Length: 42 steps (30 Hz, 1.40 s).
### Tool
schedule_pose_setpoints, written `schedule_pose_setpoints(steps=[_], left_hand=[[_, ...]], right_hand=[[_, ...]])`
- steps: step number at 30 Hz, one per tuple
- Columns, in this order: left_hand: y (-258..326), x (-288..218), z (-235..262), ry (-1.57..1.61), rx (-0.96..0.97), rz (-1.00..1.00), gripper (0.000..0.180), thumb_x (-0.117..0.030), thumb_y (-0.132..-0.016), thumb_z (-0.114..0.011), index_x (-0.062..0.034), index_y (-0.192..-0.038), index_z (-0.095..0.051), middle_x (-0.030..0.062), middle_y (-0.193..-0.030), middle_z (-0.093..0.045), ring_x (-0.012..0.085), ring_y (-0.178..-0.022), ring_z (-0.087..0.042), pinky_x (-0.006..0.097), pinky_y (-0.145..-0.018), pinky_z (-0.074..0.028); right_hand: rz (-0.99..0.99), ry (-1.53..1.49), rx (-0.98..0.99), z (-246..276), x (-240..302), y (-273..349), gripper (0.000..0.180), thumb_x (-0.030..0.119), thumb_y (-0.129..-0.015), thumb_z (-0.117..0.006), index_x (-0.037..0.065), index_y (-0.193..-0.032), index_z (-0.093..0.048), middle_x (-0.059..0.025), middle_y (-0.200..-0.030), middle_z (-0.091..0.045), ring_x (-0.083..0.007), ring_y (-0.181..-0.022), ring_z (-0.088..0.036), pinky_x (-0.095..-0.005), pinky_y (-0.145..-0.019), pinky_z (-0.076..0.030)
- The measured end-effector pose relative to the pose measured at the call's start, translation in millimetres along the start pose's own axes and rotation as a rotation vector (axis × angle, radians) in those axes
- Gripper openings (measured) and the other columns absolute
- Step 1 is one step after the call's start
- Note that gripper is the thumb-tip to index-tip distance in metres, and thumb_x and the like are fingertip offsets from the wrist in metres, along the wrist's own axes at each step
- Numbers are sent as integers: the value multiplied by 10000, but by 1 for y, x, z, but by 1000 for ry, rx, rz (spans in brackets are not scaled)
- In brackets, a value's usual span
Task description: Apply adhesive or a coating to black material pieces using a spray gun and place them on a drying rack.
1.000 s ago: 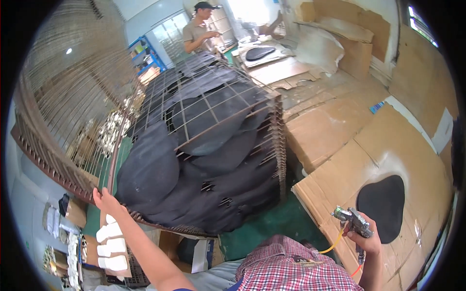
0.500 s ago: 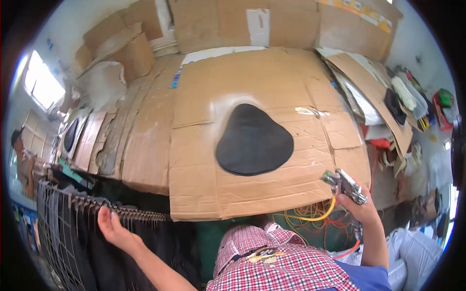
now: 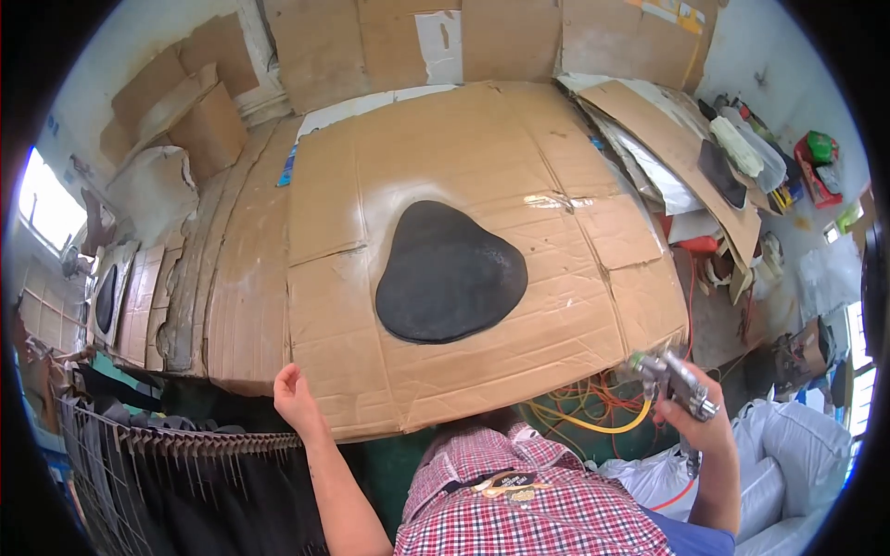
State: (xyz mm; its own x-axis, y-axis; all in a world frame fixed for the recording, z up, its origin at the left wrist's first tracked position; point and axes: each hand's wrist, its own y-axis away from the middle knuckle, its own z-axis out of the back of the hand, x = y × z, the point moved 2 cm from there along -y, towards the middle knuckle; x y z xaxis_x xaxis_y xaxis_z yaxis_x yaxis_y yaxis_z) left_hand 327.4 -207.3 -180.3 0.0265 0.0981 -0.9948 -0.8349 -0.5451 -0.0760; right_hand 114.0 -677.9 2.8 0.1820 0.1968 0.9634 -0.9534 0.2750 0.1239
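The room's walls are lined at the back with cardboard panels (image 3: 510,46), some creased or patched with white; a bright window (image 3: 48,208) stands at the far left. The working surface is a large flattened cardboard sheet (image 3: 482,139), creased along several lines, with a pale, whitish haze beside the upper left of the piece lying on it. A wire rack (image 3: 278,440) carrying dark sheets (image 3: 232,510) crowds the left front of the surface. White sacks (image 3: 788,454) lie heaped at the lower right, behind the right forearm. Stacked cardboard sheets (image 3: 681,153) slope down along the right side of the surface, with a smaller dark piece (image 3: 721,174) on top. The wearer's checked apron (image 3: 519,524) fills the near side. The black pad (image 3: 450,273), a rounded triangle, lies flat near the middle of the sheet, well apart from both hands. Under the right front edge, orange hoses (image 3: 593,397) are tangled near a yellow hose (image 3: 598,428) that rises to the metal spray gun (image 3: 681,385). The right hand (image 3: 693,417) grasps this gun, fingers wrapped about it. The left hand (image 3: 297,403) is near the left front edge; whether its fingers are clenched or relaxed cannot be told.
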Motion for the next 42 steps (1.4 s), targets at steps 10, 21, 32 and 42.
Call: schedule_pose_setpoints(steps=[10, 21, 32, 42], left_hand=[[9, 59, 1, -149, 52, 50, 235, 82, -761, -524, 22, -973, -605, 61, -901, -629, 142, -842, -592, 262, -793, -473], [8, 93, -10, -154, 75, 144, 179, 50, -768, -541, 9, -929, -607, 43, -852, -618, 131, -795, -585, 257, -751, -474], [-4, 137, -103, -520, 350, 29, 123, -54, -770, -606, -50, -882, -657, 63, -792, -644, 151, -748, -599, 285, -698, -484], [-5, 138, -159, -875, 377, -64, 240, -127, -774, -610, -78, -1006, -644, 145, -875, -659, 316, -852, -634, 418, -742, -502]], right_hand=[[84, -193, 141, -58, 7, -31, 453, 60, -817, -657, -28, -1228, -488, -48, -936, -604, -84, -781, -562, -239, -686, -488], [-16, 17, -86, -14, 0, -9, 462, 3, -816, -595, -36, -1259, -470, -51, -950, -611, -71, -721, -563, -225, -645, -489], [120, -91, 29, -16, 6, -43, 523, 41, -804, -661, -28, -1279, -452, -64, -862, -599, -117, -747, -574, -276, -688, -497], [111, 66, 123, -14, 2, -50, 458, -9, -751, -662, 7, -1194, -549, -44, -896, -619, -67, -776, -542, -228, -684, -454]])
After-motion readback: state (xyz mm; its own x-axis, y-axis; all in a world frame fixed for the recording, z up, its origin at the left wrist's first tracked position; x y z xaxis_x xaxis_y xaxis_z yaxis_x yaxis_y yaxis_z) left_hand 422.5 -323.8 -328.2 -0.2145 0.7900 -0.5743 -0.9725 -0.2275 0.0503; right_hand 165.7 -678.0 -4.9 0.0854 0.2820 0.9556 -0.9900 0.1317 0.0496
